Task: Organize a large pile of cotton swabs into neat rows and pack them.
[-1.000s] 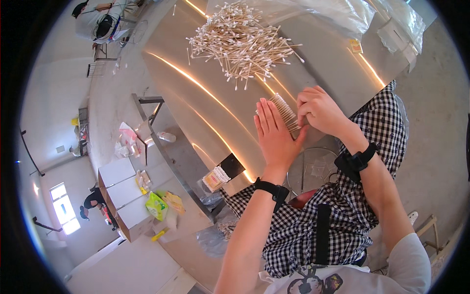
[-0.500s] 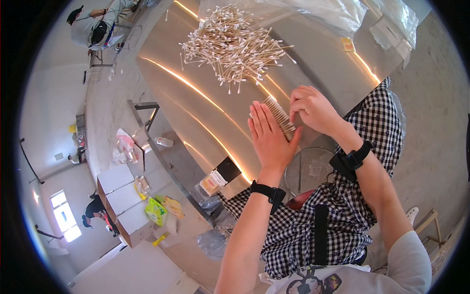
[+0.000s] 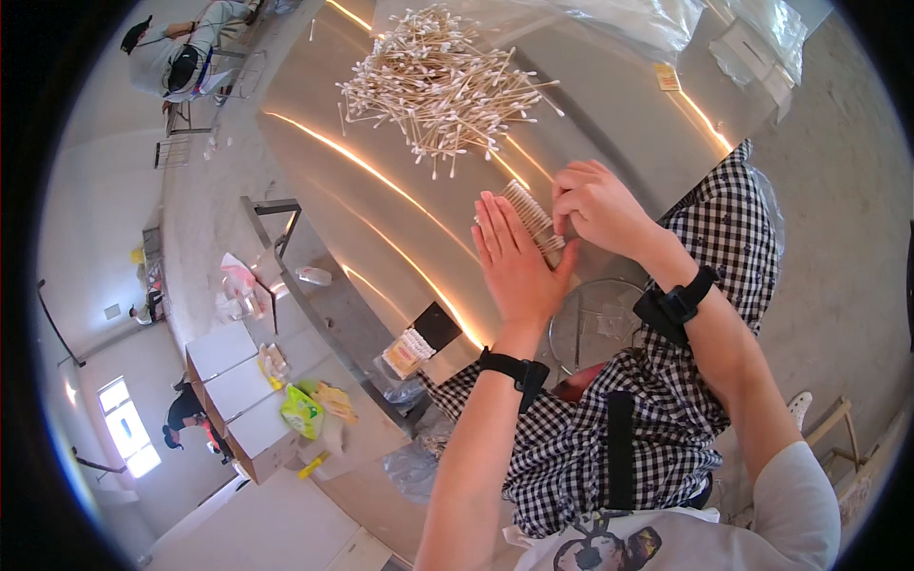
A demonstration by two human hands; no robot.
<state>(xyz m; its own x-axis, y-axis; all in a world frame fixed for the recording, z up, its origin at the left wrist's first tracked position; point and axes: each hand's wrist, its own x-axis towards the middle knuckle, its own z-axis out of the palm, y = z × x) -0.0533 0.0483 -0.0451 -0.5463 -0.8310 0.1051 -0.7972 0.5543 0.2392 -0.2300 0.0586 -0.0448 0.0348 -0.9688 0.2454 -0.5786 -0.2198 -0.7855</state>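
Observation:
A neat row of cotton swabs (image 3: 531, 217) lies side by side on the shiny metal table (image 3: 324, 209), close to its near edge. My left hand (image 3: 519, 266) rests along the row's left side, fingers stretched out and together, the thumb angled across its near end. At the row's right side, my right hand (image 3: 602, 211) has its fingers curled in, fingertips against the swabs; whether they pinch one is hidden. Farther off on the table is a large loose heap of cotton swabs (image 3: 443, 90), with white tips and pale sticks.
A small pack of swabs (image 3: 409, 352) sits by a black square (image 3: 436, 326) at the table's near-left edge. Clear plastic bags (image 3: 752, 48) lie at the far right. A round stool (image 3: 595, 324) shows beneath. Another table with a green packet (image 3: 303, 411) stands left; people work beyond.
The whole view has shifted slightly. My right hand's fingertips have come closer in against the row's right side; my left hand stays flat along the other side.

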